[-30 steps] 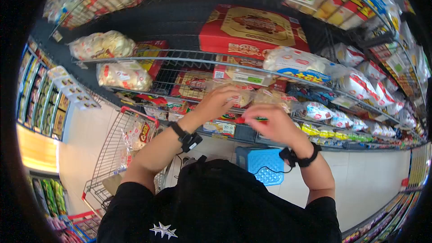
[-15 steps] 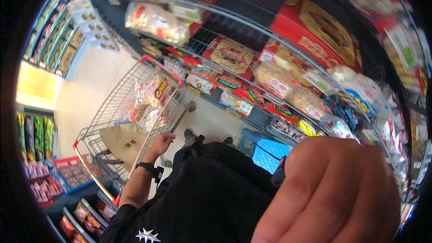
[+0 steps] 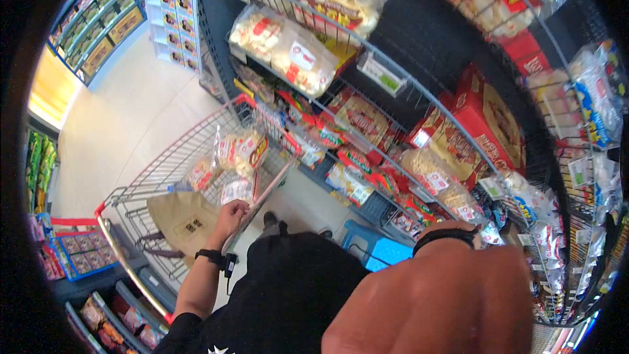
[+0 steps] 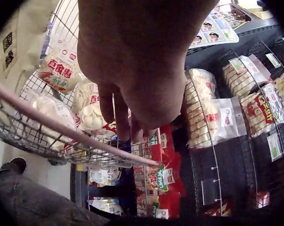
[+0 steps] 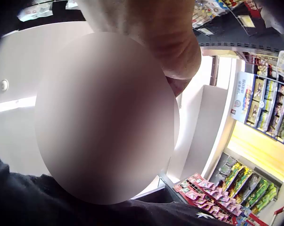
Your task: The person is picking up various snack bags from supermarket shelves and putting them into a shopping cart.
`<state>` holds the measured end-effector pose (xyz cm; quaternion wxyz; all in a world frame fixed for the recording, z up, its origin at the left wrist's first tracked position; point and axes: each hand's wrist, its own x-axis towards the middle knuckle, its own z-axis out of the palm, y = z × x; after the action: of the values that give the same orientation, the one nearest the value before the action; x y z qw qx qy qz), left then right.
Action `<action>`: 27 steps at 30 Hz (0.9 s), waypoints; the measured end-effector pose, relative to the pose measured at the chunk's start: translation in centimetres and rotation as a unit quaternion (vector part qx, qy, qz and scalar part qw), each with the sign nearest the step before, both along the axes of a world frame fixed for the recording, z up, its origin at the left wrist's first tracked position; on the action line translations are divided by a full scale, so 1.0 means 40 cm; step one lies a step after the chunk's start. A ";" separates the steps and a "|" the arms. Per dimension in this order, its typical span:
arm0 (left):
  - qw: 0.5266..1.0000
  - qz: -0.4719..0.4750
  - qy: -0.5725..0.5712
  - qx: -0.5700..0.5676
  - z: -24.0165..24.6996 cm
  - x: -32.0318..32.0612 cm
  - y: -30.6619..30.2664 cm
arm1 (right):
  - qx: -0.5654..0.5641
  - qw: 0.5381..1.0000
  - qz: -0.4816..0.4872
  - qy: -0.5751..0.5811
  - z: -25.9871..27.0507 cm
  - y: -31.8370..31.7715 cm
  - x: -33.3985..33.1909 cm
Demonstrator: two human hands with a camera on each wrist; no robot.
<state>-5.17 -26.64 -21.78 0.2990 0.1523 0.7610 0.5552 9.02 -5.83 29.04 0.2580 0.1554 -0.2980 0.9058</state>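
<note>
My left hand (image 3: pixel 230 217) hangs over the near side of the shopping cart (image 3: pixel 115 190), its fingers pointing down, loosely bent and holding nothing. In the left wrist view the left hand (image 4: pixel 132 89) overlaps the cart's rim (image 4: pixel 85 134). Below it in the cart lie clear bags of pale snacks (image 3: pixel 241 152) with red print and a tan bag (image 3: pixel 187 223). My right hand (image 3: pixel 445 301) is raised close before the head camera, knuckles and back large in view; its fingertips are hidden. In the right wrist view the right hand (image 5: pixel 151 33) is up near the head, above a blurred patch.
Wire shelves to the right carry bagged snacks (image 3: pixel 282 49), red boxes (image 3: pixel 488 121) and red packets (image 3: pixel 357 160). On the floor stands a blue stool (image 3: pixel 386 252). A white display rack (image 3: pixel 171 19) stands beyond the cart, and low bins (image 3: pixel 98 321) lie behind it.
Both hands have left the shelf. The left moved down and left to the cart; the right rose close to the head camera. The view has turned left toward the cart.
</note>
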 end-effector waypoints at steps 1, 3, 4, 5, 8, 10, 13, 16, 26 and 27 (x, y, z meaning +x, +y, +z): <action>1.000 0.017 0.008 0.018 -0.004 -0.036 0.004 | -0.024 1.000 -0.015 -0.013 -0.001 -0.058 0.019; 0.998 0.032 0.013 0.043 -0.019 -0.109 0.004 | -0.041 0.998 -0.033 -0.026 0.013 -0.080 -0.047; 0.998 0.020 0.060 0.025 -0.032 -0.155 0.004 | 0.082 0.997 0.010 -0.001 0.002 -0.050 -0.087; 0.994 0.010 0.104 0.004 -0.051 -0.194 0.004 | 0.201 0.978 0.056 0.021 -0.019 -0.004 -0.127; 0.989 0.074 0.120 -0.050 -0.005 -0.293 0.048 | 0.486 0.865 0.125 0.016 -0.119 0.083 -0.192; 0.981 0.097 0.155 -0.059 -0.053 -0.365 0.056 | 0.571 0.813 0.068 -0.094 -0.209 0.103 -0.179; 0.984 0.129 0.080 -0.092 -0.014 -0.425 0.070 | 0.540 0.798 -0.023 -0.268 -0.341 0.124 -0.127; 0.974 0.126 0.163 -0.094 -0.084 -0.476 0.090 | 0.446 0.800 -0.090 -0.392 -0.441 0.144 -0.047; 0.964 0.173 0.139 -0.148 -0.290 -0.525 0.153 | 0.375 0.766 -0.124 -0.508 -0.531 0.144 0.060; 0.963 0.175 0.142 -0.145 -0.279 -0.524 0.151 | 0.376 0.767 -0.125 -0.504 -0.536 0.144 0.053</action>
<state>-26.14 -20.60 -32.95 0.1046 0.0490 0.8828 0.4552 11.12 -0.05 7.59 0.1029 -0.2776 -0.7189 0.6289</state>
